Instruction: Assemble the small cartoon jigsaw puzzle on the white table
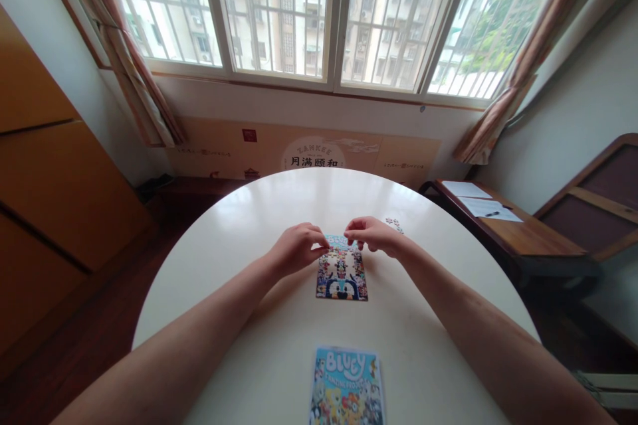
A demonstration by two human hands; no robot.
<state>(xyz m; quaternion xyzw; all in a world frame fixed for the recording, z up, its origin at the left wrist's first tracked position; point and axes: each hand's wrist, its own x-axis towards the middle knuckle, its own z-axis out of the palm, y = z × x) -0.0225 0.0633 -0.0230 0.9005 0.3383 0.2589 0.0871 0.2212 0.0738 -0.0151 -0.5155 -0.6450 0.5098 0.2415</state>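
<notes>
A small colourful jigsaw puzzle (341, 271) lies near the middle of a round white table (279, 212). My left hand (297, 247) rests at the puzzle's upper left corner with its fingers pinched together. At the upper right corner, my right hand (369, 234) is pinched too. Whether a piece sits between the fingers of either hand is too small to make out. A few loose puzzle pieces (393, 222) lie just beyond my right hand. The printed puzzle picture card (347, 386) lies at the table's near edge.
A wooden side table (518, 226) with papers (481, 202) and a pen stands to the right, next to a dark wooden chair (593, 199). A wooden cabinet (54, 179) stands at the left. Barred windows (319, 13) with curtains fill the far wall.
</notes>
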